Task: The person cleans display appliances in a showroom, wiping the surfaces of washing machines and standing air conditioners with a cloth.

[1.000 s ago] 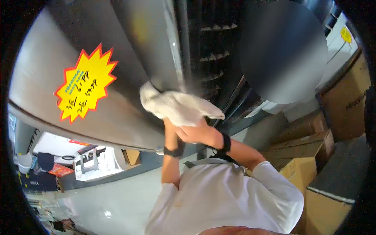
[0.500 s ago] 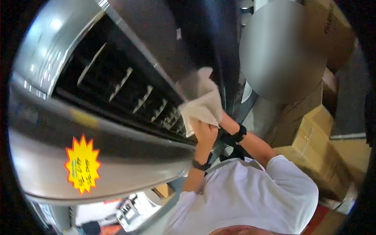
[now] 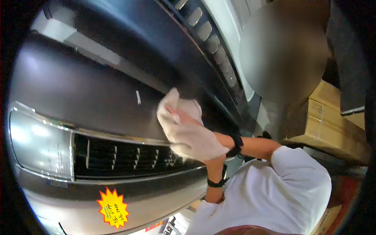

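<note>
A crumpled off-white cloth (image 3: 174,131) lies over a glossy dark panel (image 3: 105,94), just above a black slatted grille (image 3: 129,158). My right hand (image 3: 186,118) reaches in from the right and is closed on the cloth, partly wrapped by its folds. Below it, my left hand (image 3: 214,161) is at the cloth's lower end. The cloth covers its fingers, and the hand appears to hold that end. Both wrists carry black bands. A yellow starburst label (image 3: 112,208) with handwriting is stuck on the silver surface under the grille.
A second dark unit with a row of light slots (image 3: 211,41) stands beyond the panel. Cardboard boxes (image 3: 325,121) are stacked at the right. A grey blurred disc covers the upper right of the view.
The view has turned, so grille and label appear lower. My right hand and the cloth have moved from beside the grille onto the dark panel; the cloth now drapes over my left hand.
</note>
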Available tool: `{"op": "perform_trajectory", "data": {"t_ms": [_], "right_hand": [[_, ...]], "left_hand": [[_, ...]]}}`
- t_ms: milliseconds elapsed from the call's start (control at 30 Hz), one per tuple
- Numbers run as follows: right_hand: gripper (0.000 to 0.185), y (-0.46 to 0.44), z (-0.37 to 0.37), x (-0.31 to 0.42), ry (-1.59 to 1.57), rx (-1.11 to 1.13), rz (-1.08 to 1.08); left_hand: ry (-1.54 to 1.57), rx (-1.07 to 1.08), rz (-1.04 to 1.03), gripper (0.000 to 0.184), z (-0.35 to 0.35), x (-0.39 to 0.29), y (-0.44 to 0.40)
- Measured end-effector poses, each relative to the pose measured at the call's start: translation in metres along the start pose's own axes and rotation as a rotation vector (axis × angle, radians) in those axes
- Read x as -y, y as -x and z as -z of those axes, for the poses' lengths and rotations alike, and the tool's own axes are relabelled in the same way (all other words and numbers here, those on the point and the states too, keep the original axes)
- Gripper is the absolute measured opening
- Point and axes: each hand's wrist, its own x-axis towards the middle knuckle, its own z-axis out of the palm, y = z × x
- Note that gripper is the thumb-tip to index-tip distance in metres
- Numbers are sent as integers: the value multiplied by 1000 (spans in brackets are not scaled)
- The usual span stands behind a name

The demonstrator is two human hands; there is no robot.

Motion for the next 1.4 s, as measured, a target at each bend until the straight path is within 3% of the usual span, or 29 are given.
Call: {"op": "perform_trajectory", "data": {"t_ms": [100,200,300,333,400,567,633,700,767,867,933,1133,1400], "right_hand": [[37,16,13,14,-384,-137,34],[45,41,54,38,-276,-149,242],[87,51,75,87,780,-413,622],[92,48,78,111,782,-435,674],[79,43,85,150,943,-421,707],[82,-4,121,234,1218,-525,911],[81,-41,140,268,1075,-470,897],[81,-79,171,303,974,-375,826],[82,-117,215,322,911,-250,721],[73,-124,242,330,1364,-164,843],[73,-125,245,338,1297,-159,801],[74,-87,242,332,1243,-182,769],[75,-115,268,367,1179,-166,730]], "left_hand": [[-9,84,-19,65,-20,2,16],[23,185,-84,68,-65,-2,6],[36,270,-132,71,-110,-4,-21],[37,301,-144,72,-121,-3,-31],[34,371,-158,74,-140,-2,-50],[10,534,-208,79,-198,15,-112],[-10,510,-262,81,-246,23,-135],[16,357,-317,79,-299,-6,-147],[196,24,-259,74,-336,-106,-174],[-273,-133,-456,73,-387,-107,-203],[-545,57,-438,70,-376,-127,-195],[-476,140,-356,70,-420,-120,-164],[-310,142,-346,74,-443,-146,-184]]}}
